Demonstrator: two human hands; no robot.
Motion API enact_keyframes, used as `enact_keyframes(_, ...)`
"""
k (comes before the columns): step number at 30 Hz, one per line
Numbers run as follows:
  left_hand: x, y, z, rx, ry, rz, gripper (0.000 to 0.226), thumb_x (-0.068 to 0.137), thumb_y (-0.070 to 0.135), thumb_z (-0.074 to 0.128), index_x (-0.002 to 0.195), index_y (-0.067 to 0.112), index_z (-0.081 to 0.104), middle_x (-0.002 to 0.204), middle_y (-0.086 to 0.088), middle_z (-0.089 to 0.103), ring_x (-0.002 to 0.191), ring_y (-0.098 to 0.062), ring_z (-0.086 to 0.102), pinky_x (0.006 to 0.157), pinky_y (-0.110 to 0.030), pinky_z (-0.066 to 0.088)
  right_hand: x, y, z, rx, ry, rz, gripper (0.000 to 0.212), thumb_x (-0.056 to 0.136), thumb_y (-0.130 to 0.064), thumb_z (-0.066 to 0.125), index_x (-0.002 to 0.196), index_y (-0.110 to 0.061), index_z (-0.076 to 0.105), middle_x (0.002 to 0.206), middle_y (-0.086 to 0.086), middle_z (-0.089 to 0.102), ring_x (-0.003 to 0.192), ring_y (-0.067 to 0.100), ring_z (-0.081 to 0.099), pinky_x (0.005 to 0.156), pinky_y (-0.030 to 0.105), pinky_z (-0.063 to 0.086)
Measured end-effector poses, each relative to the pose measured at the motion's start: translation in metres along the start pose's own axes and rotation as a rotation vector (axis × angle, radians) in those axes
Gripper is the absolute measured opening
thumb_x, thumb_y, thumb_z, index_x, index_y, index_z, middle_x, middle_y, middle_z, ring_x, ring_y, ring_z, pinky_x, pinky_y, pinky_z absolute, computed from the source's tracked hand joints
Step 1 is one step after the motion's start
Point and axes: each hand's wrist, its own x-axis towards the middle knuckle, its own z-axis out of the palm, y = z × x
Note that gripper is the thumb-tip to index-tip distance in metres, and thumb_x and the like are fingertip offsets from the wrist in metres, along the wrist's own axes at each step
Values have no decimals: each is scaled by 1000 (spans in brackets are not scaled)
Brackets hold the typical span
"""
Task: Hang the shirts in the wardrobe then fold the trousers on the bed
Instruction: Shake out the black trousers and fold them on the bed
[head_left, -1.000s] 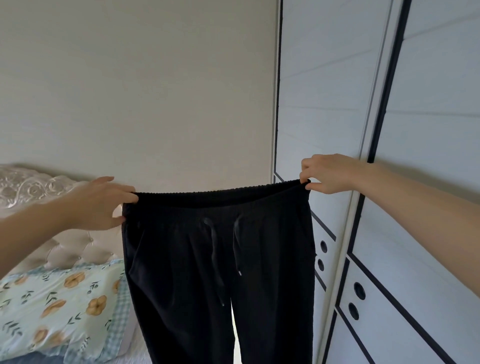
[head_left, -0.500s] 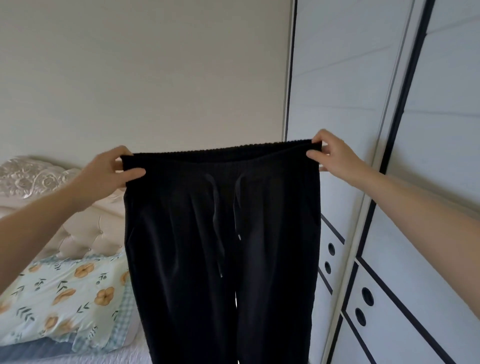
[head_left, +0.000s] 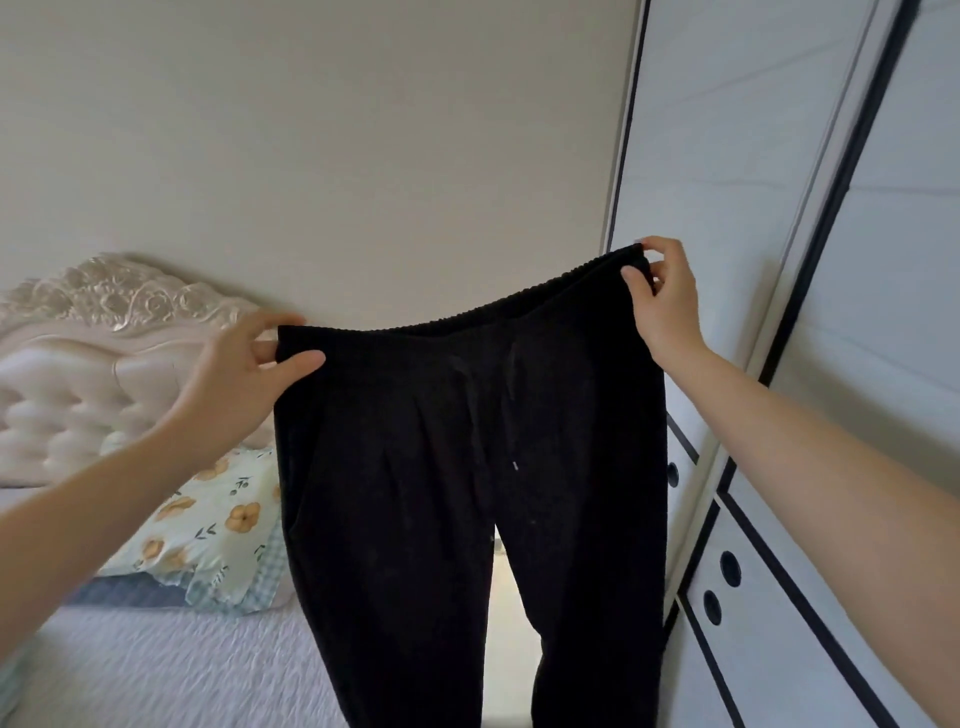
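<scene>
Soft daylight (edges bowed, blurry)

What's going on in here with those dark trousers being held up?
A person is holding a pair of black trousers up in the air by the waistband. The left hand pinches one corner and the right hand pinches the other, a little higher. The legs hang loose. The bed with a flowered pillow lies below on the left, and the white wardrobe stands on the right. The trousers are not yet folded.
</scene>
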Motion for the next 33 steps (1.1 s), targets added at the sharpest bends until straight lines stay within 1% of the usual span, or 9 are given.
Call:
enact_keyframes(4, -37, -11, 10, 2, 18, -63, 20, 88, 17, 71, 106, 25, 66, 87, 2, 76, 82, -15, 73, 70, -32, 56, -19, 15, 9, -16, -12, -2, 27, 95, -23, 54, 122, -26, 52, 106, -1, 60, 96, 18, 58, 87, 26, 49)
enact_keyframes(7, -61, -20, 16, 22, 32, -109, 19, 89, 16, 70, 103, 28, 66, 91, -3, 75, 85, -20, 73, 72, -36, 57, -32, 28, 18, -23, -47, -10, 27, 95, -19, 55, 122, -20, 55, 101, -11, 57, 93, 11, 55, 85, 17, 45)
enact_keyframes(11, -82, -35, 19, 31, 44, -174, 21, 90, 14, 69, 109, 19, 64, 91, -7, 74, 80, -16, 73, 62, -27, 54, -49, 39, 39, 3, -83, 26, 28, 94, -17, 56, 122, -16, 58, 102, -16, 56, 95, 5, 53, 78, 1, 38)
enact_keyframes(13, -90, -45, 17, 12, 61, -225, 20, 91, 13, 67, 110, 17, 63, 86, -6, 74, 73, -12, 73, 57, -20, 53, -56, 44, 52, 5, -123, 46, 29, 95, -18, 56, 123, -17, 58, 108, -12, 58, 96, 4, 53, 78, -1, 37)
enact_keyframes(17, -104, -77, 4, -53, 103, -355, 16, 93, 12, 66, 105, 21, 62, 80, 4, 76, 72, -14, 73, 52, -23, 56, -74, 51, 90, 3, -222, 69, 29, 95, -18, 56, 124, -17, 59, 109, -14, 57, 97, 3, 53, 80, 1, 38)
enact_keyframes(20, -116, -109, -13, -48, 150, -453, 17, 92, 14, 66, 107, 18, 61, 79, 0, 75, 71, -18, 73, 48, -27, 55, -92, 59, 132, -1, -306, 69, 30, 95, -17, 57, 124, -16, 59, 113, -13, 58, 101, 3, 53, 87, 9, 41)
enact_keyframes(24, -130, -159, -36, -13, 220, -536, 18, 91, 17, 68, 107, 20, 61, 91, -4, 74, 79, -22, 73, 59, -34, 55, -118, 71, 197, 5, -410, 93, 30, 94, -16, 58, 124, -15, 61, 118, -7, 63, 105, 4, 54, 92, 16, 42)
enact_keyframes(27, -136, -203, -58, 5, 253, -601, 14, 92, 16, 67, 102, 25, 61, 95, -2, 73, 81, -19, 73, 65, -36, 55, -143, 79, 254, 15, -489, 134, 28, 95, -14, 57, 123, -15, 61, 113, -8, 61, 103, 3, 52, 89, 11, 40)
enact_keyframes(33, -127, -301, -118, 48, 405, -752, 11, 92, 19, 68, 99, 22, 59, 94, -2, 71, 80, -19, 69, 57, -30, 50, -190, 89, 391, 24, -679, 158, 29, 96, -13, 54, 125, -13, 59, 117, -7, 59, 104, 3, 49, 89, 7, 38)
